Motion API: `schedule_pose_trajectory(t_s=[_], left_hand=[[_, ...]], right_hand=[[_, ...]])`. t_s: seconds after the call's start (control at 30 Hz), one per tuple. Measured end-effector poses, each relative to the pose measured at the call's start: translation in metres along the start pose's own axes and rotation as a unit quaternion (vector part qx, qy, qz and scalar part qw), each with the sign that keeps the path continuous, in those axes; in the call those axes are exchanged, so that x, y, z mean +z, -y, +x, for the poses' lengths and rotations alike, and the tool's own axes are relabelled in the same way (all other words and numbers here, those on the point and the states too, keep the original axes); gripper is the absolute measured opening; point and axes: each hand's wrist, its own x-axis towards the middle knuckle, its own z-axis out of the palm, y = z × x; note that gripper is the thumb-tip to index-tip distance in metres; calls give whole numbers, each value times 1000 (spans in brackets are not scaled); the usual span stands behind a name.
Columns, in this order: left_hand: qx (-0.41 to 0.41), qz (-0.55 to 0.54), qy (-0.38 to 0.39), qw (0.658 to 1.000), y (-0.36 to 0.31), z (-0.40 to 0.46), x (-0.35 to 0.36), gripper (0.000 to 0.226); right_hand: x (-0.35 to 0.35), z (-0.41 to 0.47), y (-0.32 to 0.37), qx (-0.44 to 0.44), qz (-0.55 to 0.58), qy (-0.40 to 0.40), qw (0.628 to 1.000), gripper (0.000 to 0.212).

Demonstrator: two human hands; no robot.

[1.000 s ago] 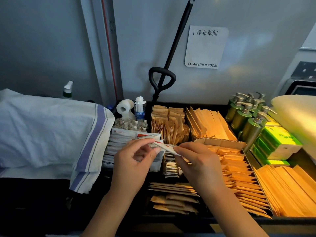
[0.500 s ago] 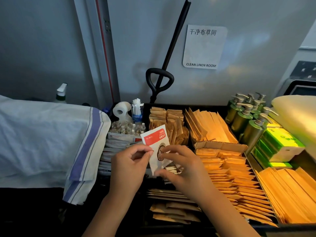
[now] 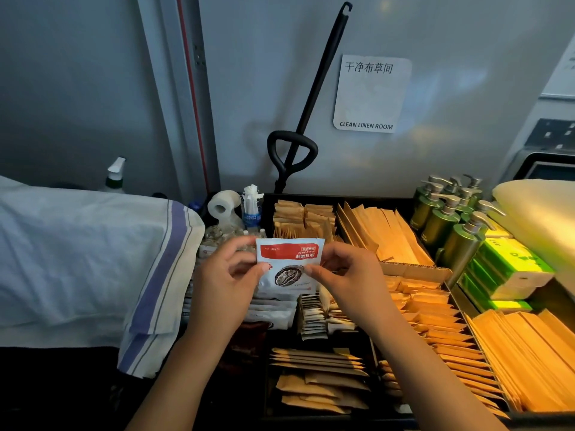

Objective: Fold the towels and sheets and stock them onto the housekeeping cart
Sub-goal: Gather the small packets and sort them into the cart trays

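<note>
folded striped towel (image 3: 93,259) already sits left of the tray (image 3: 311,199), left hand (image 3: 224,284) & right hand (image 3: 351,278) each pinching a side of a coffee packet (image 3: 289,262) above the tray, so linen looks partly stocked, rest prob still to do

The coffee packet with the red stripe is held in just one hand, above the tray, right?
Not quite. In the head view both hands hold the coffee packet: the left hand pinches its left edge and the right hand its right edge. It is above the tray, as you said.
</note>
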Motion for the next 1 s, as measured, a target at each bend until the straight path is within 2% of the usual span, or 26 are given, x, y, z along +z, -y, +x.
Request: schedule_pose_trajectory(t_s=[0.27,0.5,0.67,0.8,0.9,1.0], left_hand=[[13,50,-19,998,11,18,-13,18],[-22,51,-20,998,29,14,-12,13],[-10,56,-28,998,25,20,-15,16],[-20,79,10,997,27,28,-12,15],[-30,101,41,994,35,19,-2,9],[-21,112,47,992,39,13,2,4]], right_hand=[[16,9,11,-57,-67,-15,996,21],[28,10,1,-37,-67,4,997,15],[26,15,2,-60,-61,-16,996,10],[24,22,-4,-49,-92,10,994,12],[22,22,-14,-48,-155,11,987,2],[19,18,-23,-49,-167,11,985,6]])
